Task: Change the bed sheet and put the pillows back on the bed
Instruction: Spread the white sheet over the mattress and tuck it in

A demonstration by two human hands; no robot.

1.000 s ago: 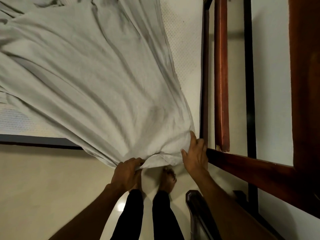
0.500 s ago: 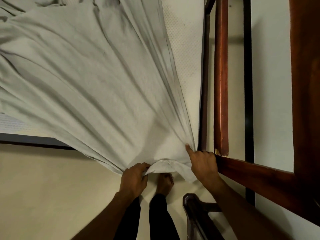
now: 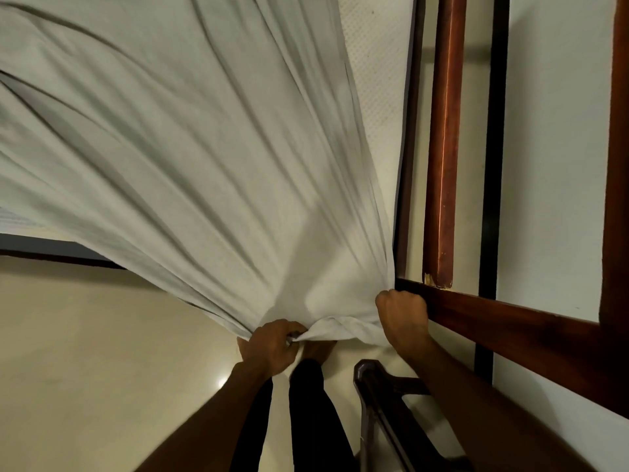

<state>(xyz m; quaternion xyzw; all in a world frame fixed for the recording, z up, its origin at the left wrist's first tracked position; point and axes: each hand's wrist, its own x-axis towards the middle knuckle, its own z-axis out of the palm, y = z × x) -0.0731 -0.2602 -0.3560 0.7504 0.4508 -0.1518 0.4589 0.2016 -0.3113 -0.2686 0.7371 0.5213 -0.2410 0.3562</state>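
Pale grey sheet (image 3: pixel 190 158) fans from lower centre; left hand (image 3: pixel 272 345) pinches its edge, right hand (image 3: pixel 403 318) fisted, apparently gripping it (mattress (image 3: pixel 377 80) upper right).

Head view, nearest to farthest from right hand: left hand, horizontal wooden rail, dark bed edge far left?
1. horizontal wooden rail, just right of the right hand
2. left hand, leftward, gripping the sheet
3. dark bed edge, far left

Pale grey sheet (image 3: pixel 190 158) — white dotted mattress (image 3: pixel 377 97) (reddish-brown wooden frame (image 3: pixel 442 165)).
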